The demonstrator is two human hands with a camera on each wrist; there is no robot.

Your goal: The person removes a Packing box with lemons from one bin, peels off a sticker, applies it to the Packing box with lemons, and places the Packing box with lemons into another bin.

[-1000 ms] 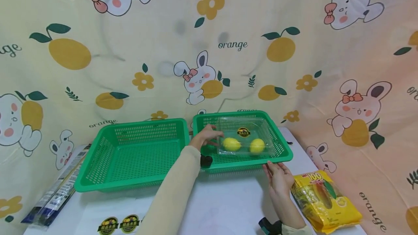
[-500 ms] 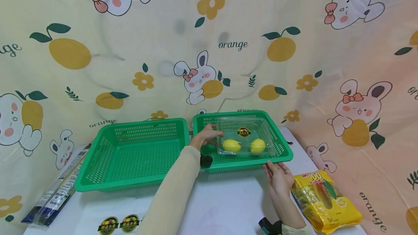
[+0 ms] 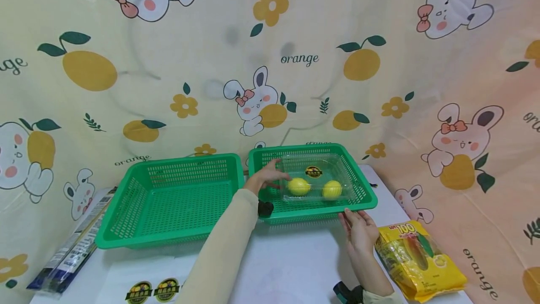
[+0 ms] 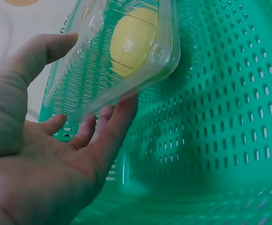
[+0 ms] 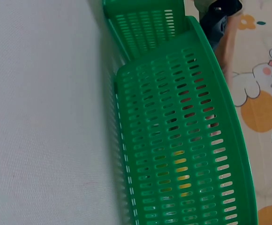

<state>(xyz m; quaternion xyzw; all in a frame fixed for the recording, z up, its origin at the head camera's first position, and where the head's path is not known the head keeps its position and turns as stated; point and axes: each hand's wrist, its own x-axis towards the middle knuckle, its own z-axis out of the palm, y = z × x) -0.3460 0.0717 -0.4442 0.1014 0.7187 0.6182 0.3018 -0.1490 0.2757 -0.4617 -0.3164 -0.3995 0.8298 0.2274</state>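
Note:
My left hand [image 3: 266,177] grips the left end of a clear plastic fruit box [image 3: 316,162], thumb near its upper edge and fingers beneath. Two lemons [image 3: 332,190] lie inside the box, and a black-and-gold label [image 3: 313,171] shows on it. The left wrist view shows one lemon [image 4: 133,41] through the plastic above the hand [image 4: 51,150]. The box is within the right green basket [image 3: 312,213], tilted in the wrist view. My right hand [image 3: 360,231] holds that basket's front rim. The right wrist view shows the basket's slotted outer wall [image 5: 173,126], not the hand.
Another green basket [image 3: 177,205] stands to the left, with nothing visible inside. A yellow snack bag [image 3: 422,262] lies at the right of the white table [image 3: 291,266]. Long plastic packets [image 3: 76,247] lie far left; round labels [image 3: 153,291] sit in front. A printed cloth hangs behind.
The lemons have turned slightly inside the box, and the box sits a touch lower. Both hands keep nearly the same places.

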